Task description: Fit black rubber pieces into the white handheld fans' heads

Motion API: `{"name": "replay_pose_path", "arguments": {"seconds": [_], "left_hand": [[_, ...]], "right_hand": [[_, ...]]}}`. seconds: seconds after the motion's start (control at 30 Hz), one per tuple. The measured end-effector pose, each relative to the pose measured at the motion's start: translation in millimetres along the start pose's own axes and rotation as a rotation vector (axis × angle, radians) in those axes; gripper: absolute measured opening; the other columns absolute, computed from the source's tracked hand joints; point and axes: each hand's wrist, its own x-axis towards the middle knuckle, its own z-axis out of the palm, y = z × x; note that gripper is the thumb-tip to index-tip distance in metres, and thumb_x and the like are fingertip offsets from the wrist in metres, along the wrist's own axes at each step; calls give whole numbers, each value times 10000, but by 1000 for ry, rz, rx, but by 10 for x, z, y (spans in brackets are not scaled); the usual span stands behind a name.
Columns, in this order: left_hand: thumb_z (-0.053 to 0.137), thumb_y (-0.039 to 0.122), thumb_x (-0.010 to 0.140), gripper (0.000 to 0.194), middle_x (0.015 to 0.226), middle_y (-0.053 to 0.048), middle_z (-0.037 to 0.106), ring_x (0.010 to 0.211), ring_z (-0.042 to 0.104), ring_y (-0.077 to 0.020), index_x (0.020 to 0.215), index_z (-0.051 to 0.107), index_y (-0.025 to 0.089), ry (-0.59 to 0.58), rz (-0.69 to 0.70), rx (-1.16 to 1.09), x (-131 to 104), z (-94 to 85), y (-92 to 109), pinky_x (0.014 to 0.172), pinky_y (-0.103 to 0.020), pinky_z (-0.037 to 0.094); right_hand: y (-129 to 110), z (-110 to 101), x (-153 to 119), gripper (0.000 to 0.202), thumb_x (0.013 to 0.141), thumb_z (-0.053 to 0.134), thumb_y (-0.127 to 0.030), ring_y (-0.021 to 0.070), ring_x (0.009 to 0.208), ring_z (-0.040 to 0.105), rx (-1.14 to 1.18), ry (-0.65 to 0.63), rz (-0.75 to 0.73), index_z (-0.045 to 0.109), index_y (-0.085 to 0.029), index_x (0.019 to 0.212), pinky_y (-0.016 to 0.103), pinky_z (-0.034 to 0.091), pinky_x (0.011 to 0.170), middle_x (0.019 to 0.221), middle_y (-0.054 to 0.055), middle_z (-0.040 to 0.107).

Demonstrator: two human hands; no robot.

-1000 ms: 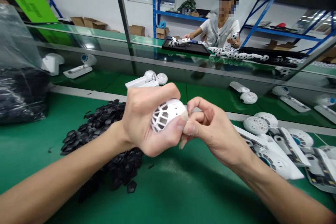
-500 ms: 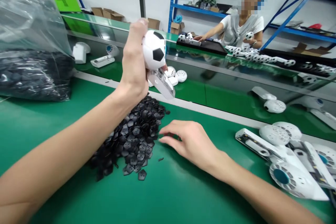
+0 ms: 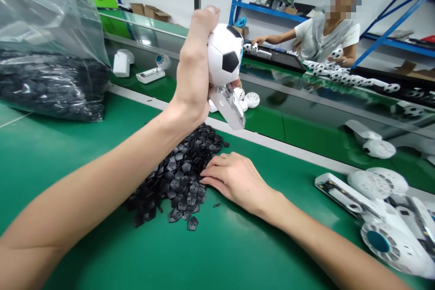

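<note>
My left hand (image 3: pixel 195 63) is raised over the green table, its fingers wrapped round a white device (image 3: pixel 222 56) with a soccer-ball head, black pentagons and a pale handle hanging down to the right. Below it lies a heap of black pentagon pieces (image 3: pixel 183 176). My right hand (image 3: pixel 234 179) rests at the heap's right edge, fingertips bent together against the pieces; whatever they pinch, if anything, is hidden. One loose pentagon (image 3: pixel 192 223) lies at the near edge of the heap.
A clear plastic bag (image 3: pixel 50 81) of black pieces stands at the left. White device parts (image 3: pixel 377 213) are piled at the right. Beyond the pale table edge, a green conveyor (image 3: pixel 272 122) carries more white parts. Across it, a person (image 3: pixel 326 36) handles soccer-ball devices.
My right hand has moved in to the heap and its fingers have drawn together. My left hand still holds the device, now a little higher. The view has shifted slightly left.
</note>
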Motion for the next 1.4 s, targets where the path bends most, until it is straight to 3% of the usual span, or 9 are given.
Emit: {"name": "replay_pose_path", "arguments": {"seconds": [0.13, 0.4, 0.6, 0.77, 0.83, 0.93, 1.2, 1.3, 1.4], "left_hand": [[388, 366, 1141, 225, 704, 58, 533, 590, 687, -120, 1060, 512, 196, -37, -46, -8, -23, 14, -4, 620, -236, 556], [418, 375, 1103, 200, 763, 26, 535, 597, 634, -112, 967, 422, 229, -59, -71, 6, -65, 50, -73, 572, -225, 559], [375, 389, 1125, 237, 733, 39, 521, 549, 615, -108, 960, 428, 229, -31, -143, 16, -59, 48, -81, 523, -213, 525], [705, 576, 1010, 407, 772, 7, 609, 638, 620, -129, 948, 539, 209, -41, -314, -33, -173, 61, -348, 570, -252, 555], [782, 664, 926, 500, 763, 2, 624, 643, 616, -134, 925, 580, 206, -90, -438, -4, -241, 82, -492, 597, -264, 566], [755, 655, 951, 484, 766, -3, 648, 646, 627, -136, 904, 599, 199, -103, -541, 19, -317, 116, -618, 578, -249, 540], [645, 479, 1070, 303, 767, 18, 621, 586, 633, -133, 958, 548, 214, -24, -481, 72, -266, 195, -613, 551, -236, 516], [596, 440, 1102, 255, 757, 23, 607, 568, 648, -147, 988, 537, 219, 11, -487, 107, -251, 251, -578, 557, -243, 519], [580, 416, 1115, 234, 753, 23, 601, 571, 657, -157, 1000, 529, 220, 20, -524, 144, -262, 300, -521, 543, -250, 499]], "right_hand": [[11, 29, -7, 221, 1140, 620, -285, 201, 935, 730, -128, -2, -63, 803, -178, 1076, 373, 419, 775, 1115, 60, 806], [3, 81, 37, 271, 1112, 520, -56, 214, 862, 684, -365, 43, -240, 740, -145, 979, 370, 423, 767, 1001, 95, 779], [31, -368, -241, 177, 1114, 571, -143, 218, 877, 740, -200, 17, -28, 744, -180, 1105, 338, 490, 777, 1043, 85, 811], [234, -682, -660, 261, 1041, 559, -100, 217, 882, 810, 117, 125, 90, 775, -236, 1096, 313, 559, 764, 1044, 37, 849], [297, -703, -736, 269, 1010, 577, -94, 204, 880, 821, 212, 191, 86, 795, -242, 1060, 300, 580, 786, 1025, 19, 858], [339, -683, -767, 271, 960, 607, -77, 211, 844, 815, 196, 186, 157, 818, -233, 1027, 308, 570, 771, 988, 22, 859], [416, -875, -1029, 125, 980, 737, -152, 232, 898, 789, 132, -24, 491, 830, -214, 1036, 320, 520, 798, 997, 26, 850], [332, -934, -1257, 47, 988, 801, -228, 222, 889, 786, 181, -137, 535, 834, -215, 1018, 308, 505, 773, 1003, 17, 849], [177, -833, -1464, 136, 996, 825, -305, 224, 901, 781, 236, -156, 534, 825, -205, 1088, 310, 507, 771, 1052, 33, 837]]}}
